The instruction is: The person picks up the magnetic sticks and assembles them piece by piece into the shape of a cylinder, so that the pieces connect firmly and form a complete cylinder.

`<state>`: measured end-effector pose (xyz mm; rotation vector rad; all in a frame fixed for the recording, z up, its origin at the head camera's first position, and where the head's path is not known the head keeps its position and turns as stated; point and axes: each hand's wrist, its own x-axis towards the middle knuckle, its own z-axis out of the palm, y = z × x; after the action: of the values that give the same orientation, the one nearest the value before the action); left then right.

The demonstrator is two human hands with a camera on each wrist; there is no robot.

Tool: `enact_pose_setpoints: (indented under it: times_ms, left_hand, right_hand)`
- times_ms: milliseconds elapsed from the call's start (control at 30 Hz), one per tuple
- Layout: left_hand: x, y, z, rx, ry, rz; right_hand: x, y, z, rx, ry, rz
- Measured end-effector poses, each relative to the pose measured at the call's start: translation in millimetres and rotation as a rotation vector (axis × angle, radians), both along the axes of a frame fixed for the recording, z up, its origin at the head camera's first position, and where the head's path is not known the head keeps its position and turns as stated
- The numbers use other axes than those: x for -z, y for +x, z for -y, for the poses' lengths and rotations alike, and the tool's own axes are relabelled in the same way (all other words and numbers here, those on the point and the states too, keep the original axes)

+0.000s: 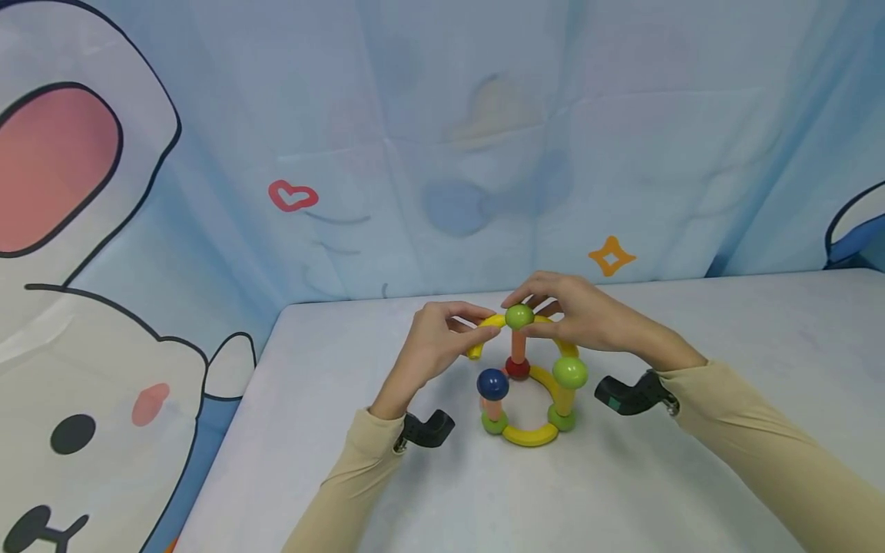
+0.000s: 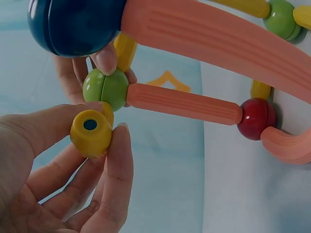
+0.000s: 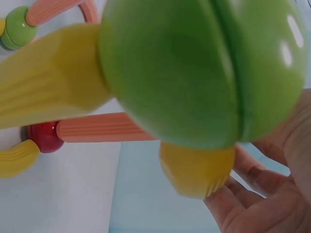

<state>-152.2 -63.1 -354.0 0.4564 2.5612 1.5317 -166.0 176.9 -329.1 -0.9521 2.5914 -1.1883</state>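
A three-post frame of rods and balls stands on the table. In the head view, my left hand [image 1: 437,338] pinches a curved yellow rod [image 1: 491,321] at the upper left; its free end shows a hole in the left wrist view. The rod's other end meets the green ball [image 1: 519,316] on the back salmon post [image 1: 518,347]. My right hand [image 1: 577,307] holds that ball between thumb and fingers. Another curved yellow rod [image 1: 568,348] runs from there to the right green ball [image 1: 570,372]. On the front left post sits a blue ball [image 1: 493,384].
Below, a ring of curved rods [image 1: 531,437] joins a red ball [image 1: 517,369] and two green balls [image 1: 561,419] on the white table [image 1: 429,507]. A blue printed curtain [image 1: 415,153] hangs behind. Black wrist cameras [image 1: 429,428] sit beside the frame.
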Motion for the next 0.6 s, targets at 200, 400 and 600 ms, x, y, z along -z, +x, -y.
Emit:
enact_pose_setpoints:
  times_ms: [200, 400, 600]
  left_hand:
    - [-0.5, 0.2, 0.1, 0.031, 0.048, 0.02]
    - [1.6, -0.7, 4.3, 0.053, 0.133, 0.117]
    - [4.9, -1.8, 12.1, 0.08, 0.219, 0.208]
  right_hand:
    - [-0.6, 0.8, 0, 0.0, 0.007, 0.005]
    - [-10.0, 9.0, 0, 0.004, 0.014, -0.072]
    - [-24.2, 28.3, 15, -0.105, -0.015, -0.244]
